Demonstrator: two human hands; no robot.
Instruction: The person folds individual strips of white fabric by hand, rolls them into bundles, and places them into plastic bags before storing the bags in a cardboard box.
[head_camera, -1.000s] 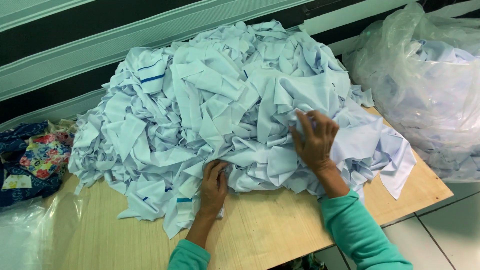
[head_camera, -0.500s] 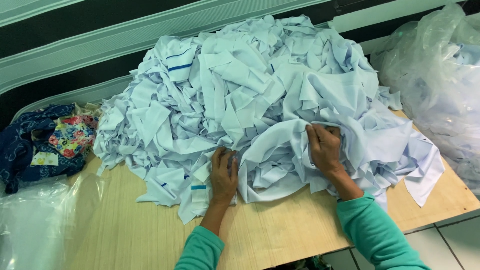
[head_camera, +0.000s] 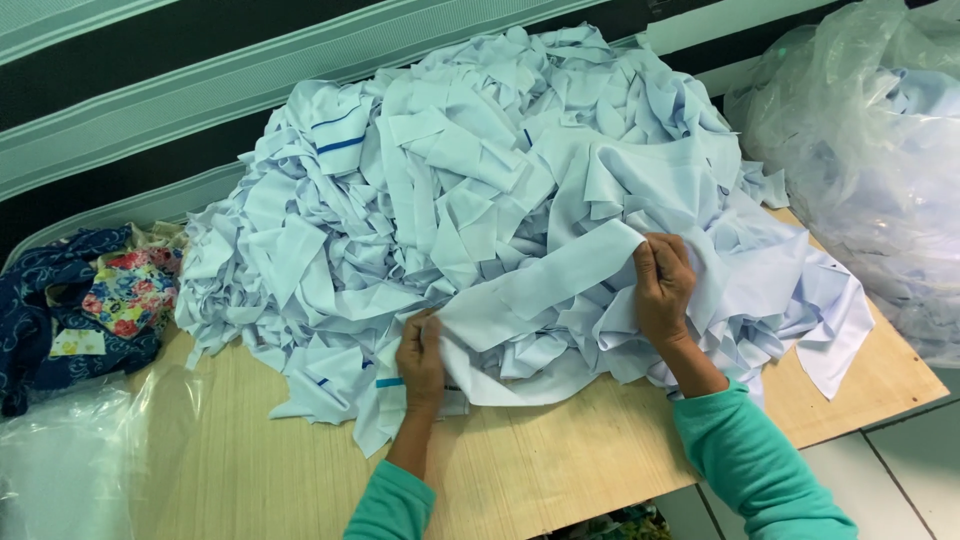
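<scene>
A big heap of pale blue-white fabric scraps (head_camera: 480, 190) covers most of a wooden table (head_camera: 560, 470). My left hand (head_camera: 421, 360) pinches the near edge of a long white strip of cloth (head_camera: 545, 285) at the front of the heap. At the strip's other end my right hand (head_camera: 662, 288) is closed on it, and the strip is stretched between the two hands. Both arms wear teal sleeves.
A clear plastic bag (head_camera: 870, 150) stuffed with more pale cloth stands at the right. Dark blue and floral fabric (head_camera: 85, 305) lies at the left, with a clear plastic sheet (head_camera: 70, 450) below it. A striped wall runs behind. Tiled floor shows at lower right.
Both hands went from pressing flat on the heap to gripping one long strip and pulling it out toward the front. The camera view shifted slightly to the left.
</scene>
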